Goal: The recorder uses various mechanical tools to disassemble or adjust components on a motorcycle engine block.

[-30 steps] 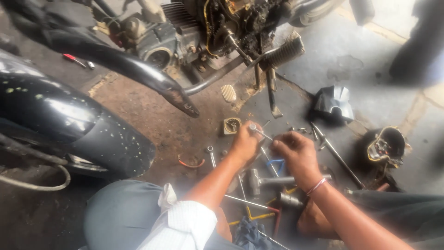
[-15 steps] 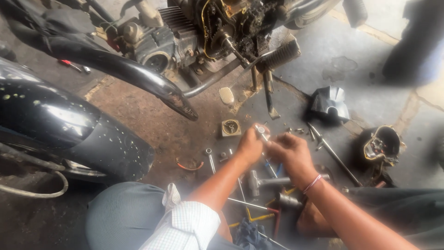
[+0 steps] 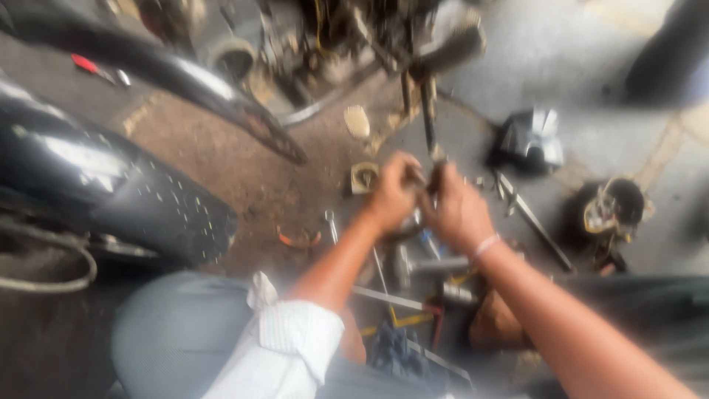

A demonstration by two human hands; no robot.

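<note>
Both hands meet above the tool-strewn floor (image 3: 591, 66), left hand (image 3: 391, 193) and right hand (image 3: 459, 214) each clenched on a small blurred part (image 3: 428, 177) between them, at 12 o'clock from the knees; best kept low over the floor, wrists steady.

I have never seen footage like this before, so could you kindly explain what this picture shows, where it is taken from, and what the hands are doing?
The picture comes from a camera worn on a person's head, looking down at their own two bare hands. The left hand and right hand meet over the ground and seem to pinch a small part between them; blur hides what it is. A motorcycle engine stands ahead, with a black fender to the left. On the concrete floor lie scattered metal tools, a small square part and a dark cover.
</note>
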